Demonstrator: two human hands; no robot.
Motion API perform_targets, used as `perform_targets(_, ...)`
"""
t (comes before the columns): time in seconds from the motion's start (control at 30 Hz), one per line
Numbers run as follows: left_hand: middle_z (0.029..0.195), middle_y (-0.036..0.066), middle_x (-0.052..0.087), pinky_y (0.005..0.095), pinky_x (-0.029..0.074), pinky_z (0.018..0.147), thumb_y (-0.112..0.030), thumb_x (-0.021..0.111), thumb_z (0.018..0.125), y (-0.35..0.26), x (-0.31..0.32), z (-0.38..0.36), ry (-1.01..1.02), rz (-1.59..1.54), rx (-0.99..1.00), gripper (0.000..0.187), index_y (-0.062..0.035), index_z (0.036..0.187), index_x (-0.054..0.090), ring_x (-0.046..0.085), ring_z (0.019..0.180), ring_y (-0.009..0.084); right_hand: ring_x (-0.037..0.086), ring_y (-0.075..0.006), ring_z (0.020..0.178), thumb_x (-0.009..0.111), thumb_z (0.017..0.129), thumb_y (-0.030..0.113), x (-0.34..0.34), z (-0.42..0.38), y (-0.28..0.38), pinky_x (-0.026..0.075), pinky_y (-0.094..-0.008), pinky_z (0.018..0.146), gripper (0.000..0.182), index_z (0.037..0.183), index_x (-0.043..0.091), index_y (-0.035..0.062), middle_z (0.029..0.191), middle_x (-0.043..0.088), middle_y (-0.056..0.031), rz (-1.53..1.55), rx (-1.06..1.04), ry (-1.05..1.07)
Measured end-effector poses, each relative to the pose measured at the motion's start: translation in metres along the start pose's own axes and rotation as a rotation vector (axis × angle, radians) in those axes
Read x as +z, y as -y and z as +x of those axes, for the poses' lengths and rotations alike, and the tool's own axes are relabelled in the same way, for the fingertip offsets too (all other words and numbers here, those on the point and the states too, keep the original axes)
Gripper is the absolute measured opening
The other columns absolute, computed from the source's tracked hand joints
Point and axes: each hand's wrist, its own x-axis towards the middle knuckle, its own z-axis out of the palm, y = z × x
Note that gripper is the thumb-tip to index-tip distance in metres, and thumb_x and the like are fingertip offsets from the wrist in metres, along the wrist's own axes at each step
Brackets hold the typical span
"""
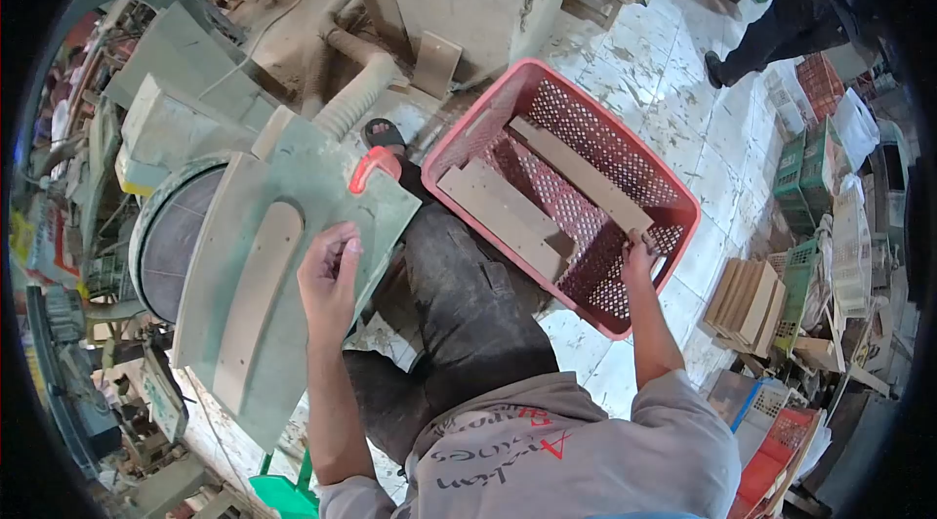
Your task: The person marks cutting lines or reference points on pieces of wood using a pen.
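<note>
My left hand (330, 270) is raised over a green machine table (337, 177), its fingers curled in loosely and nothing visible in them. Beside it on the table lies a curved wooden piece (256, 299) with small holes. My right hand (639, 257) reaches into a red plastic crate (468, 119), its fingers closed on the near end of a flat wooden board (581, 172). Further wooden pieces (503, 211) lie in the left side of the crate, one partly covering another. The fingertips under the board are hidden.
A round sanding disc (181, 246) stands at the table's left side. A ribbed hose (356, 99) runs behind the table. On the right are stacked wooden boards (747, 304) and green crates (805, 177). Another person's leg (781, 21) is at the upper right.
</note>
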Motion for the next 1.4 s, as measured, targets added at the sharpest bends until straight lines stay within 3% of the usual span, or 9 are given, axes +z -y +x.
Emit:
perform_targets(0.23,0.094,0.005,0.062,0.0228,0.048,0.072,-0.001,0.060,0.090,-0.009,0.002,-0.002,-0.034,0.097,-0.069,0.013,0.0028,0.102,0.062,0.058,0.081,0.0079,0.049,-0.0086,0.055,0.061,0.083,0.005,0.038,0.103,-0.066,0.040,-0.0242,0.051,0.004,0.086,0.063,0.0040,0.071,0.058,-0.0007,-0.095,-0.045,0.038)
perform_targets(0.33,0.094,0.005,0.061,0.0225,0.048,0.071,-0.001,0.061,0.090,-0.009,0.002,-0.003,-0.035,0.119,-0.094,0.012,0.0032,0.101,0.062,0.058,0.080,0.0082,0.056,-0.0131,0.059,0.063,0.083,0.005,0.070,0.118,-0.070,0.045,-0.0261,0.054,0.010,0.093,0.065,0.0030,0.083,0.064,-0.0037,-0.033,-0.135,-0.024)
perform_targets(0.57,0.095,0.007,0.061,0.0230,0.047,0.070,-0.001,0.062,0.088,-0.008,0.002,-0.002,-0.048,0.164,-0.080,0.014,0.0031,0.101,0.063,0.058,0.080,0.0101,0.059,-0.0142,0.068,0.066,0.082,0.008,0.089,0.136,-0.070,0.048,-0.0289,0.055,0.015,0.096,0.063,0.0084,0.089,0.064,-0.0033,-0.057,-0.041,-0.024)
perform_targets(0.77,0.096,0.007,0.061,0.0229,0.046,0.071,-0.003,0.061,0.088,-0.012,0.002,-0.002,-0.027,0.199,-0.084,0.013,0.0031,0.100,0.063,0.057,0.082,0.0106,0.056,-0.0152,0.058,0.068,0.080,0.006,0.078,0.162,-0.065,0.042,-0.0253,0.045,0.021,0.097,0.058,0.0100,0.078,0.061,-0.0035,-0.081,0.032,-0.058)
perform_targets(1.07,0.094,0.008,0.061,0.0226,0.045,0.069,-0.004,0.063,0.087,-0.008,0.001,-0.002,-0.041,0.236,-0.057,0.013,0.0027,0.098,0.063,0.056,0.078,0.0106,0.054,-0.0144,0.056,0.066,0.088,0.022,0.071,0.172,-0.060,0.044,-0.0268,0.050,0.028,0.111,0.054,0.0116,0.075,0.060,-0.0008,-0.098,0.053,-0.114)
perform_targets(1.23,0.093,0.007,0.062,0.0238,0.047,0.069,-0.003,0.064,0.085,-0.009,0.004,-0.002,-0.048,0.157,-0.063,0.013,0.0025,0.097,0.064,0.057,0.078,0.0115,0.058,-0.0189,0.094,0.057,0.094,0.032,0.039,0.164,-0.091,0.048,-0.0338,0.065,0.041,0.130,0.049,0.0158,0.115,0.055,-0.0028,-0.129,-0.061,-0.048)
perform_targets(1.33,0.091,0.008,0.063,0.0257,0.049,0.069,-0.003,0.065,0.084,-0.001,0.004,-0.003,-0.030,0.128,-0.041,0.014,0.0011,0.097,0.065,0.060,0.077,0.0121,0.058,-0.0247,0.103,0.054,0.096,0.024,0.028,0.116,-0.103,0.051,-0.0378,0.076,0.038,0.130,0.047,0.0092,0.121,0.056,-0.0066,-0.127,-0.066,0.140)
perform_targets(1.37,0.092,0.009,0.064,0.0267,0.049,0.069,-0.006,0.066,0.085,-0.014,0.005,-0.004,-0.010,0.091,-0.181,0.016,0.0002,0.099,0.065,0.061,0.078,0.0138,0.059,-0.0256,0.102,0.053,0.096,0.023,-0.002,0.162,-0.152,0.052,-0.0393,0.080,0.038,0.131,0.047,0.0100,0.120,0.058,-0.0085,-0.379,-0.284,0.261)
perform_targets(1.4,0.092,0.009,0.064,0.0272,0.050,0.070,-0.009,0.066,0.086,-0.008,0.006,-0.003,-0.009,0.141,-0.026,0.017,-0.0008,0.102,0.065,0.062,0.079,0.0152,0.059,-0.0282,0.102,0.050,0.097,0.022,0.022,0.098,-0.123,0.053,-0.0427,0.082,0.036,0.130,0.049,0.0085,0.119,0.059,-0.0104,-0.264,-0.253,0.277)
